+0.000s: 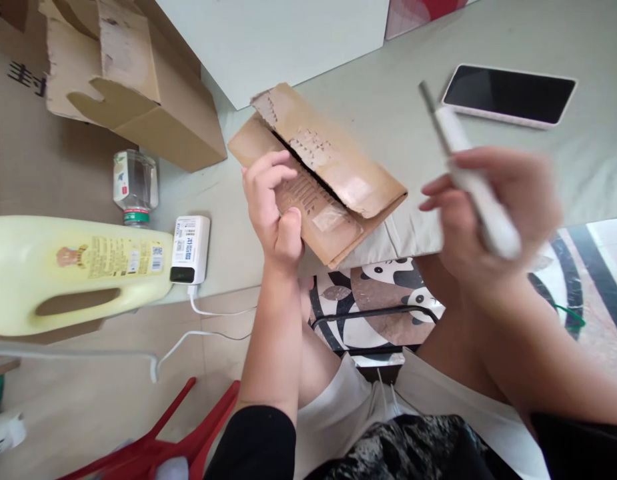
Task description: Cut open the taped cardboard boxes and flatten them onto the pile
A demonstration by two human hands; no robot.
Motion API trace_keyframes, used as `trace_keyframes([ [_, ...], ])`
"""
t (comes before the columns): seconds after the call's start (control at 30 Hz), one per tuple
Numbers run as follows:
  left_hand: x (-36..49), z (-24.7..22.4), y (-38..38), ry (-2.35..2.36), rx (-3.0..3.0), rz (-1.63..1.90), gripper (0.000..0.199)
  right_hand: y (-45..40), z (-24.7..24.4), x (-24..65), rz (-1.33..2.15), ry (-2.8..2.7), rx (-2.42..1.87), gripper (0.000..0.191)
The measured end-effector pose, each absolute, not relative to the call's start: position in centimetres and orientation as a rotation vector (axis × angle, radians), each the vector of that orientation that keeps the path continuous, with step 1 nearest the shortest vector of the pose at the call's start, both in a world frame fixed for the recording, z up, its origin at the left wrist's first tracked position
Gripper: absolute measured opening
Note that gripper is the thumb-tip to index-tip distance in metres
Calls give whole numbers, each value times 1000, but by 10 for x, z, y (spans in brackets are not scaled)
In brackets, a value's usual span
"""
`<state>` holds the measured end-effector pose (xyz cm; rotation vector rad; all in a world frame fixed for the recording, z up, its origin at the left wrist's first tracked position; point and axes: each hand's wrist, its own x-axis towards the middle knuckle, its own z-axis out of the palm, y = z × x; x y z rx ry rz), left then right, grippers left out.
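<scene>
My left hand (pixel 273 207) is closed on the left part of a flat brown cardboard mailer (pixel 368 180), its fingers and thumb curled at the printed front. A dark slit runs lengthwise across the mailer, and the flap along it has a torn, perforated-looking surface. Strips of clear tape shine on its front. To the right and apart from the mailer, my right hand (pixel 493 213) is wrapped round a white-handled knife (pixel 498 230), blurred by motion. Its thin grey blade points up and to the left.
A phone (pixel 511 95) lies face up at the right of the pale table (pixel 403 60). Leftward are an open cardboard box (pixel 173 113), a clear bottle (pixel 138 180), a yellow jug (pixel 38 267) and a white power bank (pixel 191 247) with a cable. Below stands a red chair (pixel 168 427).
</scene>
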<state>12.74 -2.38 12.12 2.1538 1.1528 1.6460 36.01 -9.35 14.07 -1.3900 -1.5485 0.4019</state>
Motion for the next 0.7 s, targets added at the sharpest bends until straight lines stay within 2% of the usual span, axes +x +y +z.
trace_keyframes([
  [0.13, 124, 120, -24, 1082, 1973, 1725, 32, -73, 114, 357, 404, -1741, -1584, 53],
  [0.2, 119, 120, -23, 1034, 1926, 1764, 23, -69, 110, 356, 453, -1822, -1725, 57],
  [0.37, 104, 126, -24, 1153, 1766, 1730, 19, -68, 106, 354, 482, -1906, -1971, 58],
  [0.57, 88, 125, -23, 1256, 1476, 1794, 13, -69, 97, 353, 463, -1931, -1981, 52],
  [0.7, 84, 118, -18, 1121, 1033, 1696, 35, -70, 93, 350, 401, -1899, -1953, 46],
])
